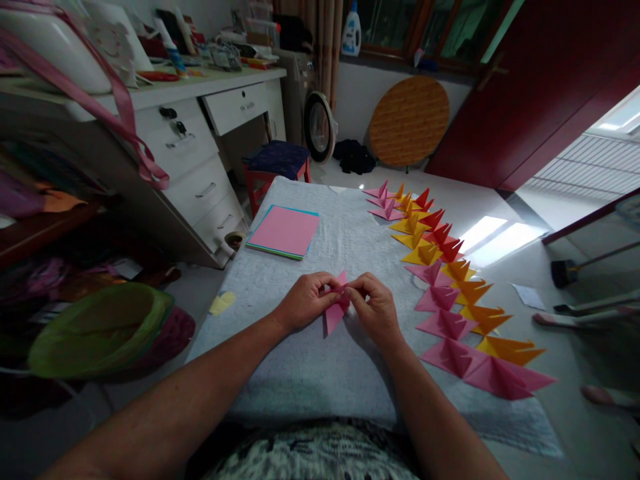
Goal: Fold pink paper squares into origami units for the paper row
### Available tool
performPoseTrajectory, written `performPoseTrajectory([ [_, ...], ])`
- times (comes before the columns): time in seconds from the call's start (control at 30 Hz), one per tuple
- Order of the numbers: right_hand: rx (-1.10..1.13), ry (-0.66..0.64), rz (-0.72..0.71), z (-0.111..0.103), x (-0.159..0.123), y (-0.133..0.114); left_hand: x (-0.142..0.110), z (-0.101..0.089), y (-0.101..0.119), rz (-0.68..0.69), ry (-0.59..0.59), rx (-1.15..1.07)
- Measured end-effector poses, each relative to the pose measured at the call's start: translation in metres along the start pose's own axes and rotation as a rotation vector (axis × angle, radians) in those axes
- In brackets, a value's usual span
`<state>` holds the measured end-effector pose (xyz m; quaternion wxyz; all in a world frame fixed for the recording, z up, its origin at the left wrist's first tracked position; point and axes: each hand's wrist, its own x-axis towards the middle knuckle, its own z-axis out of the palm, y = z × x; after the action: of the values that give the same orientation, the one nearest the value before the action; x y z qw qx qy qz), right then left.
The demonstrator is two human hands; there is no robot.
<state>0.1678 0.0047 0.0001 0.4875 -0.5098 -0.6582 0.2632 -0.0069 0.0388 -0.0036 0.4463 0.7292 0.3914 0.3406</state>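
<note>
A small folded pink paper piece is held above the grey cloth-covered table. My left hand pinches its left side with fingers closed. My right hand pinches its top right edge, fingers closed too. The two hands meet at the paper's upper fold. A stack of square coloured sheets, pink on top, lies further back on the left of the table.
Several folded pink, yellow, orange and red paper shapes line the table's right edge in two rows. White drawers stand at left, a green bag on the floor, a red door at back right.
</note>
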Motion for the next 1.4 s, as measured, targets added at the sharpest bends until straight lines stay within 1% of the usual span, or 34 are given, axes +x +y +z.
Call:
performPoseTrajectory([
  [0.13,-0.010,0.064,-0.031,-0.004,-0.001,-0.004,0.001,-0.003,-0.006,0.038,-0.056,0.037],
  [0.2,-0.002,0.082,-0.029,-0.004,-0.001,-0.005,0.002,-0.004,-0.008,0.052,-0.052,0.017],
  [0.3,0.018,0.094,-0.015,-0.004,-0.001,-0.005,0.002,-0.003,-0.009,0.024,0.031,-0.023],
  [0.4,0.041,0.109,-0.008,-0.002,0.000,-0.003,0.001,-0.001,-0.009,-0.055,0.117,-0.081],
  [0.5,0.051,0.112,-0.027,-0.002,-0.001,-0.002,0.000,0.002,-0.008,-0.131,0.134,-0.254],
  [0.57,0.086,0.084,-0.035,-0.002,-0.003,-0.002,0.000,0.003,-0.006,-0.196,0.090,-0.419],
  [0.63,0.154,0.061,-0.002,-0.003,-0.005,-0.001,0.000,0.002,-0.005,-0.246,0.043,-0.568],
  [0.73,0.189,0.106,0.062,-0.004,-0.006,0.001,0.003,0.000,-0.002,-0.252,0.040,-0.705],
  [0.8,0.112,0.140,0.030,-0.005,-0.005,0.002,0.005,-0.003,-0.002,-0.238,0.017,-0.751],
  [0.83,0.061,0.134,0.001,-0.005,-0.004,0.003,0.005,-0.004,-0.002,-0.234,-0.012,-0.765],
  [0.9,-0.012,0.079,-0.049,-0.005,-0.002,0.004,0.004,-0.006,-0.002,-0.214,-0.080,-0.761],
  [0.97,-0.027,-0.021,-0.071,-0.004,0.000,0.005,0.002,-0.008,-0.001,-0.182,-0.129,-0.724],
  [1.1,0.066,-0.231,-0.079,-0.007,0.002,0.008,-0.005,-0.010,-0.001,-0.164,-0.193,-0.656],
  [1.23,0.190,-0.354,-0.047,-0.011,0.002,0.014,-0.007,-0.009,-0.006,-0.164,-0.215,-0.665],
  [1.33,0.296,-0.394,0.023,-0.014,0.004,0.016,-0.004,-0.006,-0.013,-0.165,-0.224,-0.611],
  [1.37,0.328,-0.392,0.055,-0.015,0.005,0.016,-0.002,-0.006,-0.014,-0.164,-0.195,-0.567],
  [1.4,0.352,-0.381,0.087,-0.015,0.005,0.016,-0.001,-0.005,-0.015,-0.157,-0.139,-0.512],
])
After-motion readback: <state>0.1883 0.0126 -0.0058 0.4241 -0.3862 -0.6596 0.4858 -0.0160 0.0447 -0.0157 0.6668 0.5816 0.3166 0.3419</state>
